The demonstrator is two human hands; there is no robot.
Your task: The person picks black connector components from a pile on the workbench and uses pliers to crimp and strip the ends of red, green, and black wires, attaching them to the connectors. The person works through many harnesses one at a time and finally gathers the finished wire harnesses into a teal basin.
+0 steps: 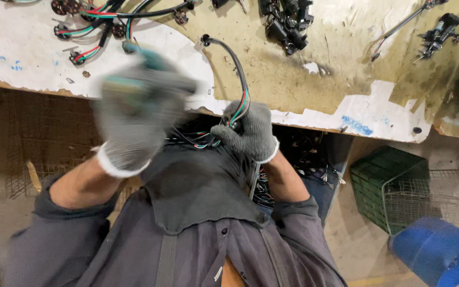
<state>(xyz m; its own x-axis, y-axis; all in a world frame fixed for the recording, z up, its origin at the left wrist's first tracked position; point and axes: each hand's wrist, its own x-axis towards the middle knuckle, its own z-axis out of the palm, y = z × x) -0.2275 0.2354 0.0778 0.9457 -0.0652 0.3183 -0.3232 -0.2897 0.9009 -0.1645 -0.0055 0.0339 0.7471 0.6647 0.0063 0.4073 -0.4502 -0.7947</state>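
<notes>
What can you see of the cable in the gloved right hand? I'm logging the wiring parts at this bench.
The cable is a bundle of thin wires, red, green, black and white, sheathed in black for most of its length. It arcs from a small round black end piece lying on the worn workbench down over the bench edge into the right hand, whose grey knit glove closes around it. Loose coloured strands run on below the hand, towards the person's dark apron.

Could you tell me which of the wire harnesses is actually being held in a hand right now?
The black-sheathed harness curving off the bench edge, gripped by the right hand; the others lie loose at top left.
</notes>
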